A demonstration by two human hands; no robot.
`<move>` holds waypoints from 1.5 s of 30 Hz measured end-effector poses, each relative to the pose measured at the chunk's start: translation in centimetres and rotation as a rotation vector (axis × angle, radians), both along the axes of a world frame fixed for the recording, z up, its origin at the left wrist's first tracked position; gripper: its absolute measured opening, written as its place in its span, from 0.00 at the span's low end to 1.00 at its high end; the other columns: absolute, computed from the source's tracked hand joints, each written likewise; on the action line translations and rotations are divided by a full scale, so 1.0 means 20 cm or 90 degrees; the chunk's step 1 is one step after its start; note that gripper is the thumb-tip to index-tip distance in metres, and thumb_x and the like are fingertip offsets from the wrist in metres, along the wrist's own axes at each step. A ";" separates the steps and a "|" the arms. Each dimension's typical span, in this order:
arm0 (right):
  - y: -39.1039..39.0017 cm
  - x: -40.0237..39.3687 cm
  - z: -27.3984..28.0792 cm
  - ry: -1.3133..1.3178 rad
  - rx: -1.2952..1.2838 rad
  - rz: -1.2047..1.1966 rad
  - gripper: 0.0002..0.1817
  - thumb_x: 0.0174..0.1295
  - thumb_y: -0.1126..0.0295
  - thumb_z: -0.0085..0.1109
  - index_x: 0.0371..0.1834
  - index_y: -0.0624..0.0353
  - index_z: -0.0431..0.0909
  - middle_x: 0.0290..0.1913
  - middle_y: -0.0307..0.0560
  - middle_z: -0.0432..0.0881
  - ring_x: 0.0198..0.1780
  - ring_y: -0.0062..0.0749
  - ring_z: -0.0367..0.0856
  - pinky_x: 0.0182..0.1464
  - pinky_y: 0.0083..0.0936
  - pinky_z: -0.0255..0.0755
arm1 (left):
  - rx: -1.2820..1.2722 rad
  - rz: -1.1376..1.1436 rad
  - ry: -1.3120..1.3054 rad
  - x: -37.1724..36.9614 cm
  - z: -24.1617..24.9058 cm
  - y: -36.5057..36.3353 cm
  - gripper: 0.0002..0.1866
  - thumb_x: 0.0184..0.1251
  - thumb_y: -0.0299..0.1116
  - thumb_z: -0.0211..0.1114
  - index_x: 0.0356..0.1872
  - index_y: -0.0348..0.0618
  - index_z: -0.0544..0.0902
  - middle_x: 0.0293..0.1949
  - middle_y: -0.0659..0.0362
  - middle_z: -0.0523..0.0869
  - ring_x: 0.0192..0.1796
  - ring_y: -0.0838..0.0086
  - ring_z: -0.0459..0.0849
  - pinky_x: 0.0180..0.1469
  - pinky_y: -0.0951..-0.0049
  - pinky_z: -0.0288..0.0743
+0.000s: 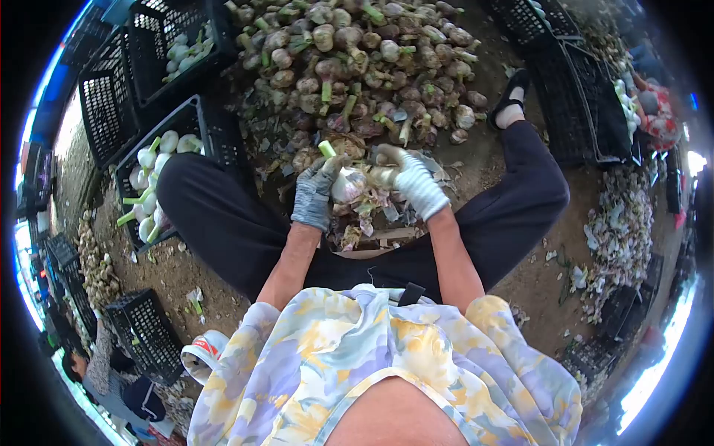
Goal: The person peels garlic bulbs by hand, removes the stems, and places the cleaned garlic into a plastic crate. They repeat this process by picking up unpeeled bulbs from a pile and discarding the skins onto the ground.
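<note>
My left hand (315, 195), in a grey knit glove, is closed around a garlic bulb (349, 185) with white and purplish skin. A short cut green stem (326, 149) pokes up by its fingers. Just right of the bulb is my right hand (416, 184), in a pale, dirt-stained glove, its fingers curled in. Whatever that hand grips is hidden, though loose skins show beside it. Beneath both hands hang torn garlic skins (364, 223). A large heap of unpeeled garlic (372, 67) lies directly in front of them.
A black crate (199, 119) of peeled white bulbs (149, 186) stands by my left knee. More black crates (178, 85) are behind it, and others (584, 104) at right. Garlic skins (617, 238) pile up on the right. Co-workers (657, 111) sit at both sides.
</note>
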State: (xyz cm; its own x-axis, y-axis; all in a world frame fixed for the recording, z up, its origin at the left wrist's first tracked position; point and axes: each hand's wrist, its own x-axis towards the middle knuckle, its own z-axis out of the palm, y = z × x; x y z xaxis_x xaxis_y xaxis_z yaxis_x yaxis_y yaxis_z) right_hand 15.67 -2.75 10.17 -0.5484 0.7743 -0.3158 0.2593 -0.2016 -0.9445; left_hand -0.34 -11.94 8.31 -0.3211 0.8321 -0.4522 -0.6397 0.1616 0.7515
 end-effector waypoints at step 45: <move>-0.15 -0.08 0.06 -0.023 0.077 -0.038 0.31 0.47 0.76 0.63 0.57 0.65 0.66 0.47 0.50 0.76 0.47 0.32 0.74 0.49 0.26 0.70 | -0.252 0.319 -0.239 -0.03 -0.26 0.05 0.09 0.58 0.41 0.65 0.34 0.50 0.80 0.25 0.65 0.82 0.19 0.79 0.77 0.12 0.82 0.62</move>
